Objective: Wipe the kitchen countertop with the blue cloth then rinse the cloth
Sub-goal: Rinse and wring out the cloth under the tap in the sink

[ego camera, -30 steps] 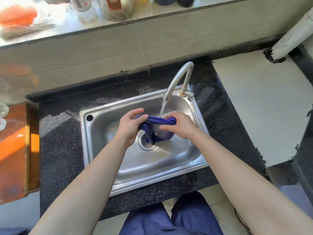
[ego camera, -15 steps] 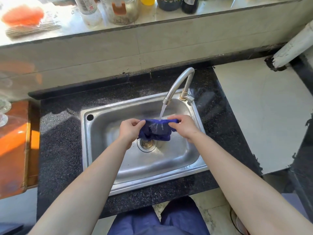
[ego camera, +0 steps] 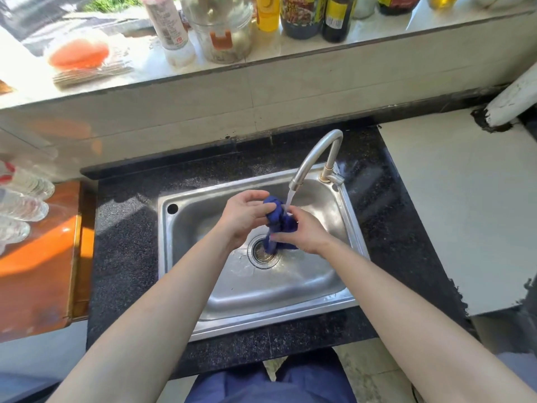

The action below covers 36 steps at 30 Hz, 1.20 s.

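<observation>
The blue cloth (ego camera: 279,219) is bunched up between both hands, over the steel sink (ego camera: 203,286) and just above the drain (ego camera: 263,251). Water runs from the curved tap (ego camera: 315,154) onto the cloth and streams off its lower end. My left hand (ego camera: 242,218) grips the cloth's upper left part, fingers curled around it. My right hand (ego camera: 302,232) holds the lower right part, thumb pressed on the fabric. The black speckled countertop (ego camera: 125,257) surrounds the sink.
A sill behind the sink carries bottles (ego camera: 302,16), a glass jar (ego camera: 222,33) and an orange scrubber (ego camera: 78,55). An orange surface (ego camera: 35,271) with clear glasses (ego camera: 20,199) lies at the left. A white slab (ego camera: 465,205) lies at the right, a white pipe (ego camera: 514,97) behind it.
The cloth was stretched sideways between the hands; now the hands have come together and it is bunched and twisted upright under the stream. The view has tilted up toward the sill.
</observation>
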### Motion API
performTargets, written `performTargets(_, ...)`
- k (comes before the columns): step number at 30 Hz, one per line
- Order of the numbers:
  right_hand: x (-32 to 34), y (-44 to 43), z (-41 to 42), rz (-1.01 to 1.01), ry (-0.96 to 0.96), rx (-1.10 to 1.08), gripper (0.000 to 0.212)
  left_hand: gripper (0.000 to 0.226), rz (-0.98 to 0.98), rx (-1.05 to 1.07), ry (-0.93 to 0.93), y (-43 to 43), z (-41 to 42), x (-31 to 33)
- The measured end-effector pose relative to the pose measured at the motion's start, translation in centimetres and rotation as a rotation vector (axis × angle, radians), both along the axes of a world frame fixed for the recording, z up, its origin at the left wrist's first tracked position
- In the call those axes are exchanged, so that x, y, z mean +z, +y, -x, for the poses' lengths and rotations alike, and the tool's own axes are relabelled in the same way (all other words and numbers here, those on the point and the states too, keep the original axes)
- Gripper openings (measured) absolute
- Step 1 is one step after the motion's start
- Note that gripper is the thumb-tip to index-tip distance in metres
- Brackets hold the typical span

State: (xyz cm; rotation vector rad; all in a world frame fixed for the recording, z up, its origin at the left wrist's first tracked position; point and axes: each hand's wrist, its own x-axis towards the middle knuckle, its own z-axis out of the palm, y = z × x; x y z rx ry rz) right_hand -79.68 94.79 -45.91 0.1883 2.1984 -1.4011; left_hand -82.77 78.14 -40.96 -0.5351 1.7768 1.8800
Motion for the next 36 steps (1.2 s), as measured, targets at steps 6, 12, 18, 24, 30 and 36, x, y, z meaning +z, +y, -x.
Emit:
performTargets(6, -0.9, 0.4, 0.6, -0.209, 0.119, -0.091, 0.019, 0.028, 0.23, -0.017, 0.043, -1.7, 0.5, -0.7)
performTargets(12, 0.2, 1.0, 0.2, 0.13, -0.028, -0.344, 0.013, 0.036, 0.376, -0.139, 0.112, -2.6, 0.2, -2.4)
performTargets(18, 3.4, 0.6, -0.4, 0.82, -0.199, -0.489, 0.015, 0.097, 0.576, -0.534, 0.193, -1.9, -0.4, -3.9)
performTargets(24, 2.5, 2.3, -0.5, 0.294, 0.048, -0.268, 0.049, 0.022, 0.524, -0.525, 0.251, -0.5, -0.9, -4.9)
performTargets(30, 1.2, 4.0, -0.5, -0.105, 0.156, 0.004, 0.066, 0.013, 0.378, -0.408, 0.144, -0.6, -1.0, -4.2)
performTargets(36, 0.5, 3.4, 0.7, -0.485, 0.264, 0.104, 0.035, 0.028, 0.465, -0.476, 0.259, -0.6, 0.4, -3.2)
